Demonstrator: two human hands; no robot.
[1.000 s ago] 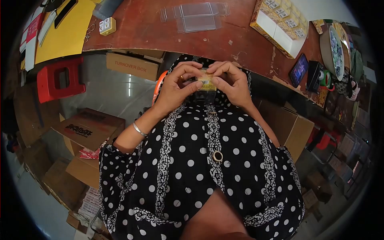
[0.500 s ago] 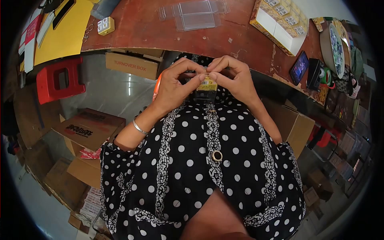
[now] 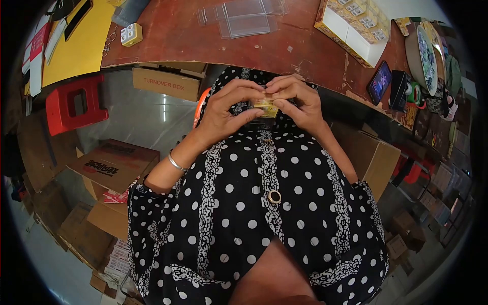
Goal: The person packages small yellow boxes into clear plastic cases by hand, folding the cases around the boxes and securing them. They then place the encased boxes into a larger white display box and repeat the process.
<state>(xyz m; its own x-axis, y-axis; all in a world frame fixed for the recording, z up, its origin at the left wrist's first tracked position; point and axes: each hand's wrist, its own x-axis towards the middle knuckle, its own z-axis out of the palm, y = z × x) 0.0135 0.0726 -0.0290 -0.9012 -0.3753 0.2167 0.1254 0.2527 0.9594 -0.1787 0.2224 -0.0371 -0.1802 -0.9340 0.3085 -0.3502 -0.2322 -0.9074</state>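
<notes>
While the worn brown table (image 3: 203, 35) spreads ahead with a tray of small yellow boxes (image 3: 356, 25) and flat clear sleeves (image 3: 246, 20) on it, both hands meet just in front of its near edge, over the lap. The left hand (image 3: 223, 109) and right hand (image 3: 300, 104) are curled closed, fingertips pinching a small yellow box (image 3: 265, 105) between them. Done well, this likely calls for even pressure from both sides, thumbs steadying it, so the box stays square and does not crumple.
</notes>
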